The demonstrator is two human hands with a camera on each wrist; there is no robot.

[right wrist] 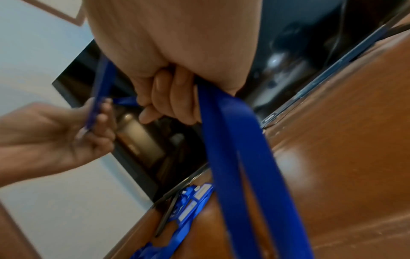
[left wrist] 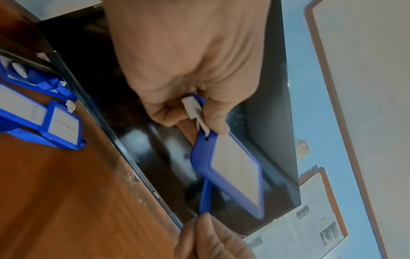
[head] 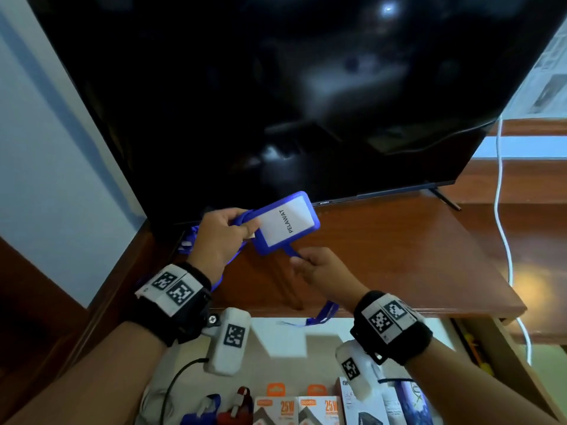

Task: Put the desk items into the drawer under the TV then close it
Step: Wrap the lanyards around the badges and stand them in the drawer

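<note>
A blue badge holder (head: pixel 287 223) with a white "PELAWAT" card is held up above the wooden desk top (head: pixel 383 256), in front of the TV. My left hand (head: pixel 248 230) pinches its clip end, thumb on the card's corner. My right hand (head: pixel 299 260) grips the blue lanyard strap (head: pixel 291 251) that leaves the holder's lower edge; the strap's loop (right wrist: pixel 233 140) hangs down from my curled fingers (right wrist: pixel 173 105). More blue badge holders (left wrist: pixel 55 129) lie on the desk under the TV's left end. The drawer (head: pixel 291 342) stands open below the desk edge.
The black TV (head: pixel 276 102) fills the back, its foot (head: pixel 445 199) on the desk at right. A white cable (head: pixel 503 240) runs down the right side. Inside the drawer lie orange-and-white charger boxes (head: pixel 294 409), small blue and red items (head: pixel 214 406) and a white box (head: pixel 362 403).
</note>
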